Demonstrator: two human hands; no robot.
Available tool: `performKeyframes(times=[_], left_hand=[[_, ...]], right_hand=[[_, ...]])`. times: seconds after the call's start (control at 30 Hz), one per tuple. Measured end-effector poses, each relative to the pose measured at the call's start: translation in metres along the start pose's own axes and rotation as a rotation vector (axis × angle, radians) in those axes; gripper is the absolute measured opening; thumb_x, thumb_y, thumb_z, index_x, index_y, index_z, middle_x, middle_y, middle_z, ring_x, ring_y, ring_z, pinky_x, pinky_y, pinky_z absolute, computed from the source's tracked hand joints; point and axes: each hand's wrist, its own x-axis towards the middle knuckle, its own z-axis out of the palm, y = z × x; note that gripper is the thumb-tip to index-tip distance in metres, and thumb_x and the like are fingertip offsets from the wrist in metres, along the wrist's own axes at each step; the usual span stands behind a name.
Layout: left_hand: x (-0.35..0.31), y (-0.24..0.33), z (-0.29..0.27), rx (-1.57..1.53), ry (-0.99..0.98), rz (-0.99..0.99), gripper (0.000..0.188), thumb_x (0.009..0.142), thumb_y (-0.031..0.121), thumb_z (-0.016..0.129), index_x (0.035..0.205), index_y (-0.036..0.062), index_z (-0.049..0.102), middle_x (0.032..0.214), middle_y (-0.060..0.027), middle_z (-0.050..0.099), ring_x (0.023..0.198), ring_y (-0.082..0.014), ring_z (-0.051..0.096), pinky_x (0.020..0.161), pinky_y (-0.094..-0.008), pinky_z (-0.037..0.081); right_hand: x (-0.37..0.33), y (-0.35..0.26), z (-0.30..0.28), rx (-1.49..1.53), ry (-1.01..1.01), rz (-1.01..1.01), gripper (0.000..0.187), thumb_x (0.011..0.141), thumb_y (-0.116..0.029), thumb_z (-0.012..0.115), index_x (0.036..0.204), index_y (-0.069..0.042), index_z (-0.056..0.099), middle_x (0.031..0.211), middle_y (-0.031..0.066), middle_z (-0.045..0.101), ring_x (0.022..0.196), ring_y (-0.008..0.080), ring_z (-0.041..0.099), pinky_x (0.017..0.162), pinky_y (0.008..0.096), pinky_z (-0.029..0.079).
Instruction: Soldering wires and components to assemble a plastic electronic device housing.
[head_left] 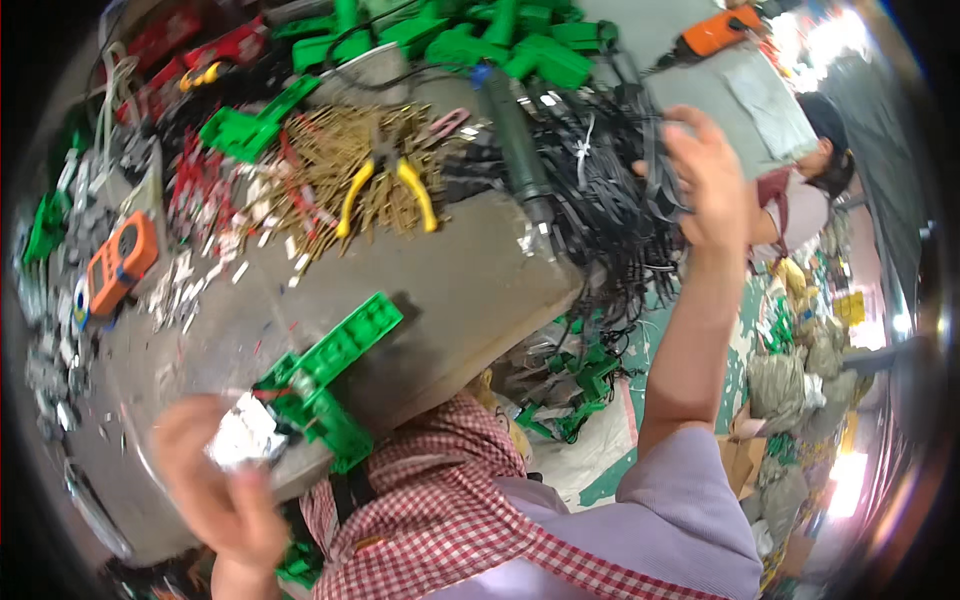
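My left hand, smeared by motion, is closed around the shiny silver end of a green plastic housing. The housing is held tilted over the near edge of the grey table, and its long ribbed arm points away to the right. Thin red and dark wires show at its joint. At the right, my right hand has its fingers curled on a black cable at the edge of a heap of black cables. Part of that grip is blurred.
Yellow-handled pliers lie on a pile of brass-coloured pins. Beside them are a dark green cylindrical tool, an orange meter and green housings. Another person sits at the right.
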Motion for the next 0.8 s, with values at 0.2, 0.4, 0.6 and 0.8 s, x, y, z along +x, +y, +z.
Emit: performKeyframes(times=[0.2, 0.4, 0.6, 0.8], left_hand=[[0.033, 0.078, 0.092, -1.013, -0.884, -0.397, 0.075, 0.09, 0.011, 0.058, 0.149, 0.0036, 0.012, 0.117, -0.0154, 0.055, 0.094, -0.0215, 0.059, 0.082, -0.0319, 0.048], [0.014, 0.03, 0.034, -1.299, -0.768, -0.681, 0.039, 0.099, 0.009, 0.042, 0.139, 0.0042, 0.041, 0.091, -0.0083, 0.061, 0.062, -0.0101, 0.055, 0.048, -0.0227, 0.042], [0.019, 0.022, 0.014, 0.249, -0.383, 0.014, 0.033, 0.081, -0.002, 0.058, 0.114, 0.0005, 0.058, 0.085, -0.0106, 0.059, 0.064, -0.0222, 0.061, 0.052, -0.0335, 0.05], [0.043, -0.013, 0.022, 0.265, -0.059, 0.1, 0.019, 0.075, 0.007, 0.062, 0.093, 0.007, 0.057, 0.075, -0.0077, 0.058, 0.062, -0.0255, 0.063, 0.05, -0.0358, 0.049]], right_hand=[[-0.052, -0.033, 0.1, 0.236, -0.13, -0.137, 0.031, 0.096, -0.019, 0.051, 0.117, 0.003, 0.048, 0.074, 0.0088, 0.065, 0.048, 0.0035, 0.051, 0.036, 0.0158, 0.029], [-0.002, 0.033, 0.081, 0.132, 0.087, -0.296, 0.028, 0.096, -0.015, 0.053, 0.116, 0.004, 0.054, 0.085, 0.0071, 0.064, 0.08, 0.0057, 0.059, 0.065, 0.0161, 0.044], [-0.007, 0.076, 0.107, -1.232, 0.227, -0.609, 0.02, 0.083, -0.016, 0.066, 0.103, -0.015, 0.066, 0.097, 0.0065, 0.061, 0.092, 0.0258, 0.056, 0.084, 0.0377, 0.041], [-0.061, 0.037, 0.189, -0.253, -0.646, -0.528, 0.022, 0.083, -0.015, 0.066, 0.103, -0.006, 0.063, 0.104, 0.009, 0.062, 0.097, 0.0266, 0.058, 0.082, 0.0376, 0.045]])
